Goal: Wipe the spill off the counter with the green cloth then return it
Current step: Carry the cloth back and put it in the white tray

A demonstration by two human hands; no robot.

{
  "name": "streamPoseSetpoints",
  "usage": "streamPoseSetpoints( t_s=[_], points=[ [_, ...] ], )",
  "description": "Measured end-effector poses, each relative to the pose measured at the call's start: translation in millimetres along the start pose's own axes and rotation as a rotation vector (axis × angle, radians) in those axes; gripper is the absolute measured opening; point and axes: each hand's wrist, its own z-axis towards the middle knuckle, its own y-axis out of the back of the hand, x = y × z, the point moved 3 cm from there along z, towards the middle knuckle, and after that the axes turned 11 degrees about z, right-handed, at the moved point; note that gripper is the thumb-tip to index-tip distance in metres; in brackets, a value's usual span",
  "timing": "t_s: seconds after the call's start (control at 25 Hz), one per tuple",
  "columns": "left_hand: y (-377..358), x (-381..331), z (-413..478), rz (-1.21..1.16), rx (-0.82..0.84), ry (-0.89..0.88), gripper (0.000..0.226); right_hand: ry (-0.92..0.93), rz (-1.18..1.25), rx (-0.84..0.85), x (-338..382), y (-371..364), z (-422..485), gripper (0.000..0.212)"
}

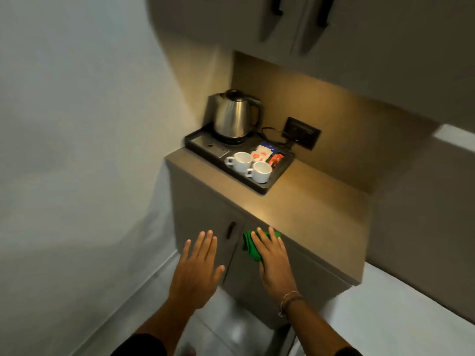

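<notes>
A green cloth [252, 246] sits bunched under my right hand [273, 258], in front of the near edge of the tan counter [308, 201]. That hand lies flat over the cloth with fingers stretched, and most of the cloth is hidden beneath the palm. My left hand [199, 263] hovers open, fingers spread, in front of the cabinet door and holds nothing. I cannot make out a spill on the counter top.
A black tray [203, 147] at the counter's back left carries a steel kettle [235, 115], two white cups [241, 161] and sachets. A wall socket [303, 133] with a cord sits behind. Upper cabinets hang overhead. A cabinet handle [230, 229] lies between my hands.
</notes>
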Motion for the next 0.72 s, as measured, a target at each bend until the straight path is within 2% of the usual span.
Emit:
streamPoseSetpoints(
  t_s=[0.16, 0.52, 0.64, 0.72],
  points=[
    [-9, 66, -143, 0.006, 0.023, 0.235, 0.077, 0.117, 0.056, 0.145, 92, -78, -38, 0.081],
    [-18, 195, -466, 0.046, 0.108, 0.824, 0.079, 0.518, 0.214, 0.523, 366, -257, -166, 0.079],
    [-19, 246, -574, 0.06, 0.116, 0.985, 0.08, 0.657, 0.255, 0.639, 478, -310, -224, 0.076],
    [-11, 268, -601, 0.122, 0.109, 1.001, 0.08, 0.682, 0.272, 0.636, 518, -325, -238, 0.076]
  ],
)
